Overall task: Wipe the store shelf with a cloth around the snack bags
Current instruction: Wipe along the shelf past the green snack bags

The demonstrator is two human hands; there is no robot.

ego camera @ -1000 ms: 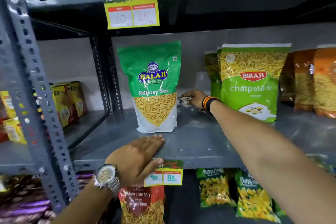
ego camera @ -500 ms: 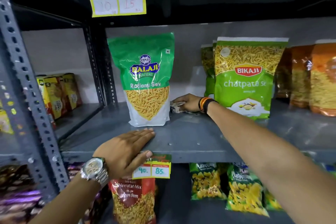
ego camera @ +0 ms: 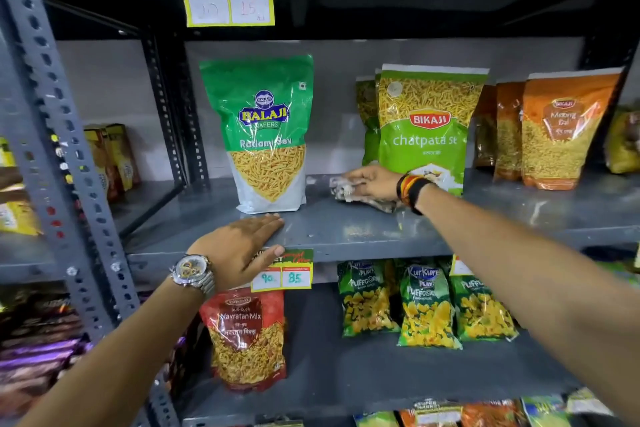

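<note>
A grey metal shelf (ego camera: pixel 353 230) holds upright snack bags. A green Balaji Ratlami Sev bag (ego camera: pixel 265 135) stands at the middle left. To its right stands a light green Bikaji Chatpata Sev bag (ego camera: pixel 427 125). Between the two bags, my right hand (ego camera: pixel 375 182) presses a crumpled pale cloth (ego camera: pixel 349 191) onto the shelf. My left hand (ego camera: pixel 242 248) lies flat on the shelf's front edge, just before the Balaji bag, with its thumb over the lip. It holds nothing.
Orange Bikaji Moong Dal bags (ego camera: pixel 561 128) stand further right. A price tag (ego camera: pixel 284 270) hangs on the shelf lip beside my left thumb. Below are a red Navratan Mix bag (ego camera: pixel 247 336) and green Kurkure Puffcorn bags (ego camera: pixel 427 302). A perforated upright post (ego camera: pixel 65 156) stands at left.
My right hand with the cloth has slid forward and slightly right on the shelf, away from the back wall. My left hand has stayed on the front edge.
</note>
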